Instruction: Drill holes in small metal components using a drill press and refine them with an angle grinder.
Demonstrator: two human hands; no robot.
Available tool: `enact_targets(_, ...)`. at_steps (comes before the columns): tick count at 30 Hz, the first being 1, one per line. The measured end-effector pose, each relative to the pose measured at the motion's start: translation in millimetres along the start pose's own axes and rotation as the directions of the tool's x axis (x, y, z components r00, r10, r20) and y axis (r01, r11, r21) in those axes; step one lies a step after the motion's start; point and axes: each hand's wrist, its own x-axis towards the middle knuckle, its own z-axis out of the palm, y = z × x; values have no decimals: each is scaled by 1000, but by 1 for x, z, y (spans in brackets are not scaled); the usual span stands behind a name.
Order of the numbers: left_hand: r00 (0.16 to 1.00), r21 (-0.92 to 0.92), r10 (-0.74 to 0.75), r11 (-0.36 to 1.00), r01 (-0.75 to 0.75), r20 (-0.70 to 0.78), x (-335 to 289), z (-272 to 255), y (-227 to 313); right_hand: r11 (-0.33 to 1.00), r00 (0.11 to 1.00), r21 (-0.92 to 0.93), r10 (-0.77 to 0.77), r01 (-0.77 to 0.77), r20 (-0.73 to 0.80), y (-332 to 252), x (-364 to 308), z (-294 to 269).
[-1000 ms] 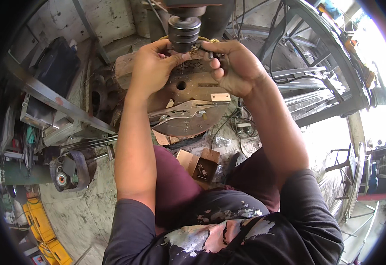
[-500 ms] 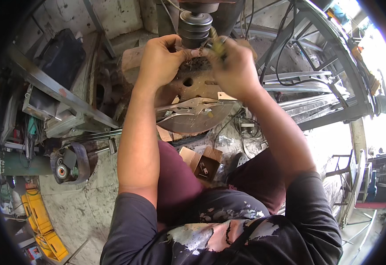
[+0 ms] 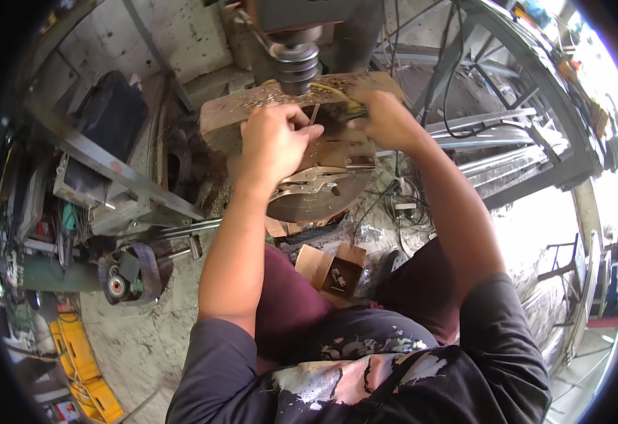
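Observation:
The ridged metal chuck (image 3: 297, 71) of a drill press hangs above a wooden block (image 3: 227, 112) strewn with shavings. Just below the chuck, my left hand (image 3: 273, 138) pinches a thin metal rod (image 3: 314, 114) between thumb and fingers; it stands nearly upright, slightly tilted. To the right, my right hand (image 3: 391, 121) is closed round a dark tool (image 3: 355, 121), blurred, with a yellow cord (image 3: 331, 90) running from it toward the chuck. Locking pliers (image 3: 314, 177) lie on the round machine table (image 3: 323, 205), nearer to me than both hands.
An open cardboard box (image 3: 351, 253) with small metal parts sits on the floor between my legs. Metal frames (image 3: 528, 134) and hanging cables stand on the right. At left are a steel frame (image 3: 97, 152), a grinder-like machine (image 3: 121, 279) and a yellow case (image 3: 79, 346).
My hands have dropped from the chuck and moved apart, the right one outward. The thin rod now shows in my left hand's fingers. The view has shifted slightly.

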Motion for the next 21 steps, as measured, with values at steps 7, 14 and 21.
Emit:
enact_targets(7, 971, -922, 57, 332, 201, 232, -23, -22, 11, 992, 970, 83, -79, 100, -228, -13, -26, 15)
enact_targets(14, 980, -942, 65, 294, 159, 186, -60, 7, 51, 291, 980, 948, 109, 131, -169, -47, -127, 0)
enact_targets(21, 976, -863, 36, 474, 173, 215, -74, 29, 62, 562, 910, 747, -23, 355, -415, -36, -131, -2)
